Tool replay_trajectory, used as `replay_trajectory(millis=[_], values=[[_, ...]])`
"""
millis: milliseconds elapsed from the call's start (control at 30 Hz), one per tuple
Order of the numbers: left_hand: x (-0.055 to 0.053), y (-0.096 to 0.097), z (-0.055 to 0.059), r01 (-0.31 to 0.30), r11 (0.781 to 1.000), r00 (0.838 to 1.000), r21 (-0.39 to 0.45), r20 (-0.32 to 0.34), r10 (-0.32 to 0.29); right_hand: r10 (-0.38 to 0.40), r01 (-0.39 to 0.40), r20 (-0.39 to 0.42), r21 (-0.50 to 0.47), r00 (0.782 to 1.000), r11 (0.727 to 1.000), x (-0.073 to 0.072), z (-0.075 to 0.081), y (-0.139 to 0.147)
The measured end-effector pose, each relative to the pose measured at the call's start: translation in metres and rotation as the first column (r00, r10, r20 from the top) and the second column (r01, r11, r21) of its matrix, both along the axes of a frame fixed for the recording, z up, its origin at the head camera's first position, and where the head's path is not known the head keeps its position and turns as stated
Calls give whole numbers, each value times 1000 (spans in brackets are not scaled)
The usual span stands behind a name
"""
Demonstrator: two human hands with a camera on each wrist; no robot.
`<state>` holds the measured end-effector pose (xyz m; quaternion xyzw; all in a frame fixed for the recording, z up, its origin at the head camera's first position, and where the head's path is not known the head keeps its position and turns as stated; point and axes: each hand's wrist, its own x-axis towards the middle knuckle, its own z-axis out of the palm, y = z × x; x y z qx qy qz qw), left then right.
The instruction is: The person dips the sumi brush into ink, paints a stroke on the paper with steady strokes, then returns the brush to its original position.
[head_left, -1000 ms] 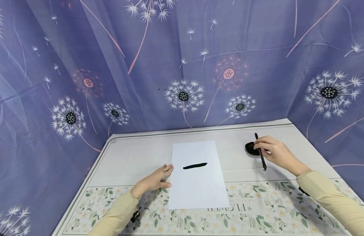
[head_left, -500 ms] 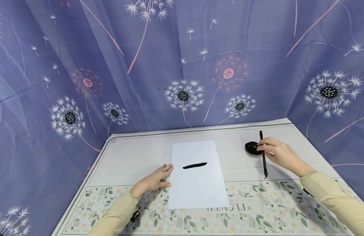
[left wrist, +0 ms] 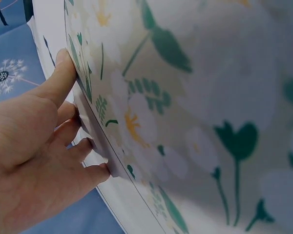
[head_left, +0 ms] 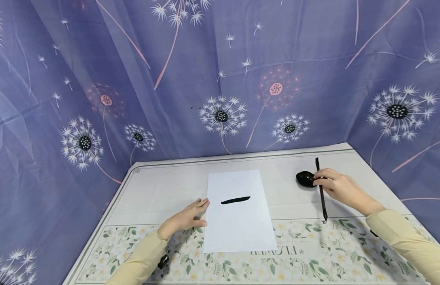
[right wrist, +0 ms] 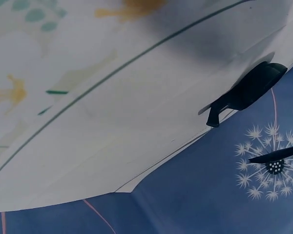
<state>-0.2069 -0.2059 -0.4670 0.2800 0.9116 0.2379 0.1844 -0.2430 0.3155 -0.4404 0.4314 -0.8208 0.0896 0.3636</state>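
In the head view, my left hand (head_left: 187, 217) lies with fingers extended at the left edge of a white sheet of paper (head_left: 238, 229), which bears one thick black stroke (head_left: 236, 200). The left wrist view shows this hand's fingertips (left wrist: 63, 56) at the table surface. My right hand (head_left: 339, 188) pinches a dark calligraphy brush (head_left: 322, 202) mid-handle, its bristle end pointing to the back and its hanging loop toward me. Right beside those fingers sits a small black dish (head_left: 305, 179), partly covered by them. The right wrist view catches the brush tip (right wrist: 271, 156) and the dish (right wrist: 256, 85), but not the hand.
A pale mat with a printed floral band (head_left: 312, 261) covers the table. Purple-blue curtains (head_left: 177, 99) with dandelion prints close off the back and both sides. A narrow strip of mat (head_left: 284, 158) lies between the dish and the back curtain.
My right hand has shifted slightly right with the brush, whose bristle end moved right, away from over the dish. More of the dish shows. My left hand and the paper have stayed still.
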Motion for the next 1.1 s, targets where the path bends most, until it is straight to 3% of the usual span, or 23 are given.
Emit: replay_trajectory(millis=[433,633,933,1100], values=[[1,-1,1,6,1000,1000,4,3,-6,48,-48,2,69,999,996,2,-6,13],[1,-1,2,10,1000,1000,5,5,-10,24,-25,7,124,1000,992,5,-9,16],[1,1,1,5,1000,1000,-3,-13,-5,5,11,-63,258,998,966,12,-16,19],[1,1,0,-5,1000,1000,-6,-18,5,6,7,-45,288,999,957,14,-18,21]])
